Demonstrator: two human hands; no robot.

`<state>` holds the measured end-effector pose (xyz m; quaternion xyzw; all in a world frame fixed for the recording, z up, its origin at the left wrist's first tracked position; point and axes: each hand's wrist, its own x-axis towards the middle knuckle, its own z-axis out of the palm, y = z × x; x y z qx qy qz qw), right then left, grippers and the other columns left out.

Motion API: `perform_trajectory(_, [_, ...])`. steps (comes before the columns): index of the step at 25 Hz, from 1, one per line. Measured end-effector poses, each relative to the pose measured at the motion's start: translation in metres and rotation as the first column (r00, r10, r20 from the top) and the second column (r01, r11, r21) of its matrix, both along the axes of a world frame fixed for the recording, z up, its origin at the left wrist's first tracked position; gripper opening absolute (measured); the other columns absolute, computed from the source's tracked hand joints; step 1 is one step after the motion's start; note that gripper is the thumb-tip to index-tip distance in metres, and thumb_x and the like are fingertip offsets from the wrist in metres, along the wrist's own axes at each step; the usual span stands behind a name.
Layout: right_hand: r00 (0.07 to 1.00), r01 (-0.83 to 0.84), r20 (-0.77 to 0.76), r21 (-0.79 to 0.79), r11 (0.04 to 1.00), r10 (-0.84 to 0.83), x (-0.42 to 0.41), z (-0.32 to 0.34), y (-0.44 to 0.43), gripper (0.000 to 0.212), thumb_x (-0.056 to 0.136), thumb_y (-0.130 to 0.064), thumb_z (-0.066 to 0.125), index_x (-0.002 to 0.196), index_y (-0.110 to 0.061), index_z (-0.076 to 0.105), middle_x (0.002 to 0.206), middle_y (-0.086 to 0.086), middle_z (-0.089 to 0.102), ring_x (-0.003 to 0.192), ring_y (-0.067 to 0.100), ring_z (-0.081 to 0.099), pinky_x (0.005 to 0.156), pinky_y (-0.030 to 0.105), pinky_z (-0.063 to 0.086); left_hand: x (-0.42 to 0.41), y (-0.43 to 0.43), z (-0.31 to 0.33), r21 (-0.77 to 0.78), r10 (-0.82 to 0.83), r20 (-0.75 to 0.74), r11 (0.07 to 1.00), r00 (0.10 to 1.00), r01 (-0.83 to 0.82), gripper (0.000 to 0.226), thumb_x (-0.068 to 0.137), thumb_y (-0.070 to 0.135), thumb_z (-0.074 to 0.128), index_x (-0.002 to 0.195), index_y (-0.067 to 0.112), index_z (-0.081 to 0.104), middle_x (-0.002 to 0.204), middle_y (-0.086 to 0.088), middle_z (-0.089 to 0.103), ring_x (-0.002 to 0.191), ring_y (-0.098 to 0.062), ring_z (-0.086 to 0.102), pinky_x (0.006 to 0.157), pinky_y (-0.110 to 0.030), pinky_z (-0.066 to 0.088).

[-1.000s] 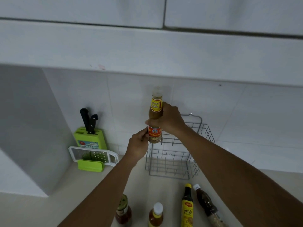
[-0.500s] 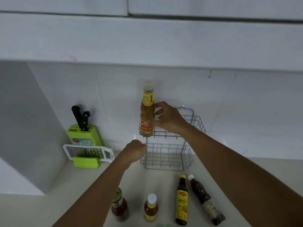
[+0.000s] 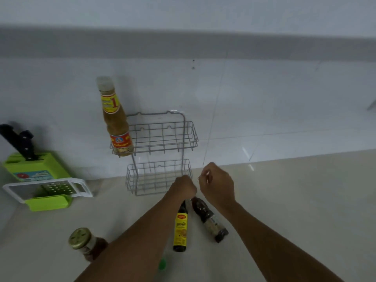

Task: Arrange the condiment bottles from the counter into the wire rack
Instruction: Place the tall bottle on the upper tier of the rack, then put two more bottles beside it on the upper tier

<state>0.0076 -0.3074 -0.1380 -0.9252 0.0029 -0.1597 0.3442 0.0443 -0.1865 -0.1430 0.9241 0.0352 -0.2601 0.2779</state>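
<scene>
Head-camera view looks down at a pale counter [image 3: 284,200] against a white tiled wall, where a grey wire rack [image 3: 162,151] with two baskets stands upright. A tall amber sauce bottle [image 3: 116,119] with a clear cap, a yellow neck label and a red-and-yellow lower label sits in the left end of the upper basket, leaning slightly left, free of both hands and well above them. The lower basket holds nothing. Left hand [image 3: 183,189] is curled shut over the top of a dark bottle with a yellow label [image 3: 180,228], which stands on the counter just in front of the rack; its cap is hidden under the hand, so whether the fingers actually grasp it cannot be told. Right hand [image 3: 217,186] hovers just beside, loosely curled and holding nothing, above a brown bottle [image 3: 209,218] lying tilted on the counter (its cap end is hidden by the hands). A jar with a gold lid [image 3: 85,242] stands at lower left, partly covered by the left forearm. Farther left sit a green knife block [image 3: 38,167] with black handles and a white-and-green grater [image 3: 46,190].
</scene>
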Motion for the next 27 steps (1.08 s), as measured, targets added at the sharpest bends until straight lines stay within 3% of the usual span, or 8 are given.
perform_trajectory(3, [0.876, -0.044, -0.48, -0.177, 0.983, -0.047, -0.016, -0.045, -0.025, 0.026, 0.086, -0.039, 0.06, 0.11, -0.029, 0.057, 0.097, -0.007, 0.065, 0.094, 0.018, 0.064, 0.075, 0.03, 0.046, -0.026, -0.002, -0.051, 0.079, 0.094, -0.085, 0.993, 0.992, -0.088, 0.045, 0.094, 0.025, 0.057, 0.132, 0.003, 0.049, 0.132, -0.016, 0.056, 0.117, -0.031, 0.06, 0.092, -0.036, 0.053])
perform_trajectory(5, [0.759, -0.137, -0.649, -0.237, 0.962, -0.052, -0.024, -0.071, -0.033, 0.052, 0.083, -0.05, 0.063, 0.128, -0.026, 0.051, 0.121, -0.001, 0.061, 0.113, 0.023, 0.061, 0.087, 0.034, 0.048, -0.041, 0.003, -0.079, 0.08, 0.162, -0.115, 0.985, 0.98, -0.153, 0.058, 0.092, 0.036, 0.061, 0.137, 0.005, 0.042, 0.138, -0.016, 0.047, 0.124, -0.032, 0.053, 0.098, -0.038, 0.048])
perform_trajectory(10, [0.656, -0.23, -0.748, -0.321, 0.919, -0.097, -0.03, -0.103, -0.035, 0.068, 0.076, -0.062, 0.068, 0.129, -0.023, 0.053, 0.128, 0.001, 0.056, 0.118, 0.025, 0.059, 0.09, 0.036, 0.047, -0.054, 0.012, -0.11, 0.066, 0.189, -0.101, 0.981, 0.977, -0.183, 0.066, 0.086, 0.041, 0.067, 0.138, 0.008, 0.04, 0.137, -0.015, 0.041, 0.123, -0.035, 0.052, 0.096, -0.039, 0.048])
perform_trajectory(14, [0.642, -0.229, -0.765, -0.266, 0.936, -0.06, -0.027, -0.11, -0.042, 0.047, 0.077, -0.049, 0.069, 0.116, -0.025, 0.059, 0.114, -0.002, 0.061, 0.106, 0.024, 0.064, 0.077, 0.031, 0.047, -0.053, 0.009, -0.093, 0.045, 0.148, -0.052, 0.988, 0.988, -0.146, 0.048, 0.084, 0.028, 0.065, 0.125, 0.008, 0.049, 0.128, -0.015, 0.049, 0.116, -0.035, 0.056, 0.093, -0.04, 0.05])
perform_trajectory(17, [0.677, -0.108, -0.734, -0.034, 0.994, 0.048, -0.026, -0.095, -0.047, 0.027, 0.077, -0.033, 0.073, 0.102, -0.026, 0.066, 0.091, -0.006, 0.067, 0.075, 0.011, 0.065, 0.066, 0.024, 0.055, -0.05, 0.008, -0.057, -0.062, 0.138, 0.045, 0.989, 0.989, -0.135, 0.042, 0.072, 0.031, 0.064, 0.11, 0.014, 0.056, 0.114, -0.011, 0.056, 0.104, -0.031, 0.061, 0.087, -0.043, 0.056])
perform_trajectory(19, [0.748, -0.012, -0.653, 0.171, 0.985, 0.122, -0.025, -0.072, -0.049, 0.027, 0.078, -0.017, 0.078, 0.104, -0.02, 0.071, 0.082, -0.005, 0.072, 0.061, 0.004, 0.067, 0.052, 0.014, 0.05, -0.049, 0.013, -0.019, -0.196, 0.171, 0.163, 0.971, 0.972, -0.138, 0.037, 0.07, 0.038, 0.065, 0.103, 0.023, 0.059, 0.105, -0.004, 0.059, 0.095, -0.022, 0.064, 0.083, -0.045, 0.059])
perform_trajectory(23, [0.918, -0.026, -0.349, 0.425, 0.905, 0.19, -0.013, -0.005, -0.043, 0.04, 0.072, -0.008, 0.088, 0.105, -0.023, 0.069, 0.099, 0.0, 0.074, 0.084, 0.013, 0.073, 0.064, 0.019, 0.056, -0.047, 0.038, 0.08, -0.385, 0.276, 0.469, 0.919, 0.839, -0.087, 0.036, 0.079, 0.034, 0.073, 0.113, 0.031, 0.063, 0.108, 0.008, 0.065, 0.097, -0.011, 0.064, 0.084, -0.036, 0.059])
perform_trajectory(27, [0.964, -0.19, -0.057, 0.533, 0.825, 0.259, 0.016, 0.078, -0.023, 0.043, 0.071, -0.004, 0.088, 0.109, -0.017, 0.07, 0.105, 0.0, 0.076, 0.094, 0.013, 0.074, 0.079, 0.027, 0.061, -0.031, 0.077, 0.163, -0.431, 0.391, 0.711, 0.899, 0.585, -0.077, 0.042, 0.08, 0.033, 0.08, 0.117, 0.034, 0.061, 0.105, 0.019, 0.062, 0.097, -0.005, 0.062, 0.084, -0.019, 0.05])
